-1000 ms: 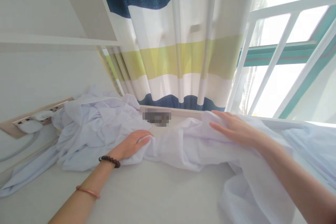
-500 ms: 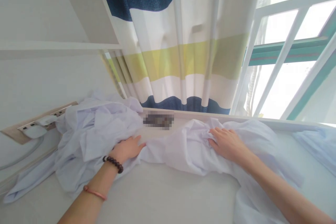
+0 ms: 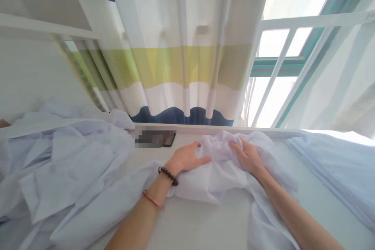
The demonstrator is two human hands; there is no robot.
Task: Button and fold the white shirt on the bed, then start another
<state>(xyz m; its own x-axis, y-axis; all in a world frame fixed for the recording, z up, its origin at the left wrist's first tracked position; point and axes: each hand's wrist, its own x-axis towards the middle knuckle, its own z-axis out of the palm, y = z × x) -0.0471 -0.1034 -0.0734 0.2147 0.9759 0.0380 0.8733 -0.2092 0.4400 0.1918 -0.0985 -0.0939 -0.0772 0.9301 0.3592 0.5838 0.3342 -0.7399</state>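
Observation:
A crumpled white garment (image 3: 222, 172) lies bunched on the white table (image 3: 199, 222). My left hand (image 3: 187, 158) rests on its left side, thumb out and fingers curled into the cloth. Pressed into the bunched folds just to the right is my right hand (image 3: 247, 156), its fingers gathering the fabric. The two hands are close together. A dark bead bracelet and a thin red band sit on my left wrist.
More white cloth is heaped at the left (image 3: 58, 164), and a pale sheet (image 3: 336, 164) lies at the right. A dark phone (image 3: 166, 139) rests by the sill. A striped curtain (image 3: 175, 47) and a barred window (image 3: 281, 70) stand behind.
My left hand has slid right along the cloth to meet my right hand, which now bunches the fabric. The view has swung to the right, so the cloth heap sits further left.

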